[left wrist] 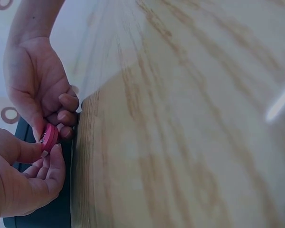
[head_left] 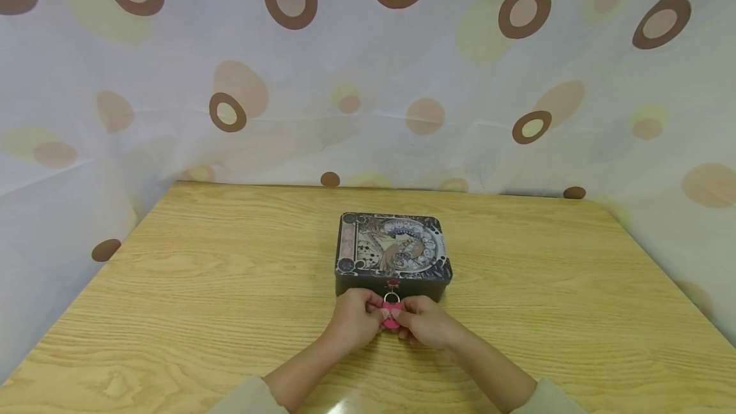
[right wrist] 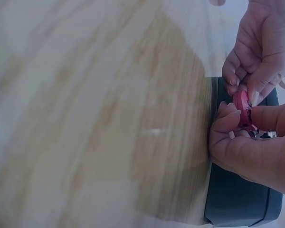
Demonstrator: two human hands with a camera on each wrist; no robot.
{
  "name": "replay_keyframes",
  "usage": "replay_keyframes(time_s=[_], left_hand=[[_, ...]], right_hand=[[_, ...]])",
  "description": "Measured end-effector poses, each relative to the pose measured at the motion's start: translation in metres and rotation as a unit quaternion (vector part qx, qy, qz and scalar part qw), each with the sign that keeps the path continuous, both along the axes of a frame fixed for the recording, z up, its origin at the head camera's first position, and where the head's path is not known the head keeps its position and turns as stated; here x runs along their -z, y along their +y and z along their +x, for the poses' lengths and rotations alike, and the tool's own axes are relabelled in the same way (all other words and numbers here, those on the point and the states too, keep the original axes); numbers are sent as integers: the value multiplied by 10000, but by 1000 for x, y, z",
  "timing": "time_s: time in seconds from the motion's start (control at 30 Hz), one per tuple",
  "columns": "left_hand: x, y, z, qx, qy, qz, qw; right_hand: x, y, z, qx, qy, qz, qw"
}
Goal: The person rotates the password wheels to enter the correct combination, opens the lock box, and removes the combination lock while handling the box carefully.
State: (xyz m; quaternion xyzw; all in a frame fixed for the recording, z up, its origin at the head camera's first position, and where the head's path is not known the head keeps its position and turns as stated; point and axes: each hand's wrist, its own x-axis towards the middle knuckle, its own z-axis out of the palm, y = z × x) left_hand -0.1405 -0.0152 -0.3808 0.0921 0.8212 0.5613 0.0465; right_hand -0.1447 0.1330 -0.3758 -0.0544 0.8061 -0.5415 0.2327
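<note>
A small pink padlock (head_left: pixel 391 315) with a silver shackle is at the front of a dark tin box (head_left: pixel 397 245) with a printed lid. Its shackle overlaps the box's red clasp (head_left: pixel 393 283) in the head view. My left hand (head_left: pixel 358 317) pinches the padlock's left side between thumb and fingers. From the other side my right hand (head_left: pixel 428 321) pinches it too, with the thumb on its face. In the right wrist view, the padlock (right wrist: pixel 243 109) is seen edge-on between both hands' fingertips. The box's lid lies down on its body.
The box stands on a wood-grain table (head_left: pixel 201 286), toward its middle. Behind and at both sides hangs a pale curtain (head_left: pixel 345 69) with brown and yellow ovals.
</note>
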Motion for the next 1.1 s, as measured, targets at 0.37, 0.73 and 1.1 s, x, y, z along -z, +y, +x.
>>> replay_keyframes(time_s=[0.37, 0.73, 1.1], left_hand=[[0, -1, -1, 18, -168, 77, 9998], [1, -1, -2, -34, -152, 46, 9999], [0, -2, -2, -32, -212, 113, 9997]], right_hand=[[-1, 2, 0, -22, 38, -8, 10000], [-1, 2, -1, -15, 54, -85, 9999], [-1, 0, -1, 70, -30, -139, 9999]])
